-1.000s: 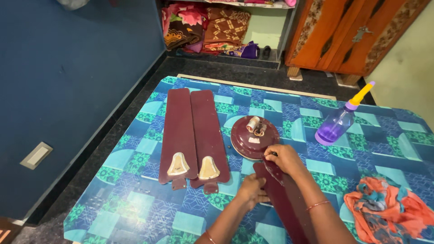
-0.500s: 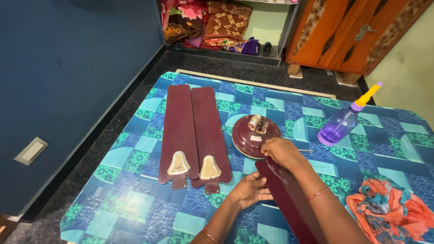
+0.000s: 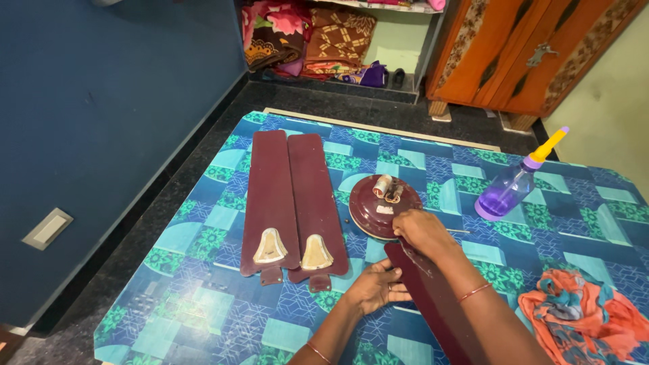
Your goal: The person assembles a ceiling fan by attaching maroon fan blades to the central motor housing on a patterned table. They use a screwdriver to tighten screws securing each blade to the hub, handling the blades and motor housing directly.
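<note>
We have a maroon fan blade (image 3: pixel 433 304) under both hands, and what matters is how its long axis lies. It runs from the near right, under our right forearm, up to the far left, where its narrow end meets the near rim of the round fan motor (image 3: pixel 380 205) on the bench (image 3: pixel 203 304).

Our right hand (image 3: pixel 420 232) sits right at that joint, fingers curled down over the blade end and the motor's edge; whether the grip pinches a screw or a small tool we cannot tell, since the knuckles hide it. Our left hand (image 3: pixel 378 286) lies nearer to us, on the left edge of the blade, fingers closed lightly against it.

So the right hand is the nearer one to the motor. Two more blades (image 3: pixel 291 203) lie side by side well to the left, untouched.
</note>
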